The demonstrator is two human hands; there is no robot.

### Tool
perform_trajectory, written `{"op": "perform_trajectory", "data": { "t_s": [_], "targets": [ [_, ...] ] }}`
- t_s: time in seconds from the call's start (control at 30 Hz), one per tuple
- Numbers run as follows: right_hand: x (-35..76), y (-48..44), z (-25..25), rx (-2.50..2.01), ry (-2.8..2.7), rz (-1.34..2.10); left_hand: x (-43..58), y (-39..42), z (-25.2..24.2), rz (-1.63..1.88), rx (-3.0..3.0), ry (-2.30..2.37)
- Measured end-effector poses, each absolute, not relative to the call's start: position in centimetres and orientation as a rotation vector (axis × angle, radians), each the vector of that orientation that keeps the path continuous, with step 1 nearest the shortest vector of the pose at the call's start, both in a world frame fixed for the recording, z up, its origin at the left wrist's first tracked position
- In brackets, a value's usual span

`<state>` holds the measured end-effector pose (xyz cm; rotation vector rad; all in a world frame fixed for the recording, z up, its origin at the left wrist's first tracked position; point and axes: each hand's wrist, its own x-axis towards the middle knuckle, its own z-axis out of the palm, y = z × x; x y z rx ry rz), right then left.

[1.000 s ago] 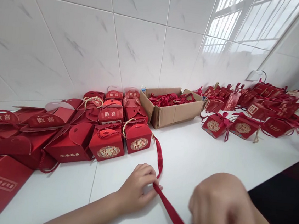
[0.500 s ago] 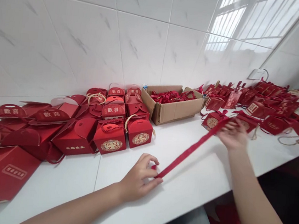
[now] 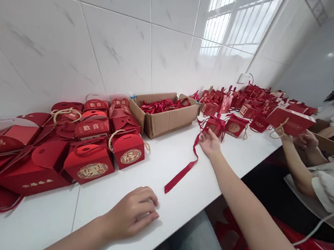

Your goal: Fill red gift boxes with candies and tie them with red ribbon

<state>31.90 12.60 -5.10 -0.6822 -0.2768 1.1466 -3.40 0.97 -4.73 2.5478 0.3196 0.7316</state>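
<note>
A red ribbon (image 3: 183, 170) trails across the white counter (image 3: 166, 156). My right hand (image 3: 210, 144) is stretched far out and grips the ribbon's far end beside a small red gift box with a bow (image 3: 215, 125). The ribbon's near end lies loose on the counter. My left hand (image 3: 134, 212) rests on the counter near the front edge, fingers curled, with nothing visible in it. Red handle boxes (image 3: 128, 151) stand behind my left hand.
A cardboard box of red ribbons (image 3: 164, 112) sits against the tiled wall. Flat and folded red boxes (image 3: 26, 154) pile up at the left. Many finished red boxes (image 3: 252, 104) crowd the far right. A seated person (image 3: 327, 157) at the right holds a red box (image 3: 289, 120).
My left hand has let go of the ribbon's near end and pulled back. My right hand has carried the other end farther out to the right. The view has swung right.
</note>
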Motion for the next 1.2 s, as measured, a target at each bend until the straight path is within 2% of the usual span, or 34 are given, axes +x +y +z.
{"op": "perform_trajectory", "data": {
  "t_s": [0.1,0.27,0.43,0.7,1.2],
  "targets": [
    [28.1,12.3,-4.4,-0.66,-0.386,1.334,-3.4,1.2,-4.8,0.691,2.485,0.396],
    [19.1,9.8,-4.0,-0.608,-0.674,1.767,-3.2,2.3,-5.1,0.714,2.019,0.851],
    [13.8,7.1,-4.7,-0.561,-0.986,2.131,-2.7,3.0,-4.6,0.831,1.604,0.847],
    [14.5,6.8,-4.8,-0.488,-1.031,2.135,-2.5,3.0,-4.8,0.949,1.465,0.984],
    [14.4,6.3,-4.3,-0.503,-0.907,2.101,-3.0,2.8,-4.5,0.865,1.657,1.061]
  ]
}}
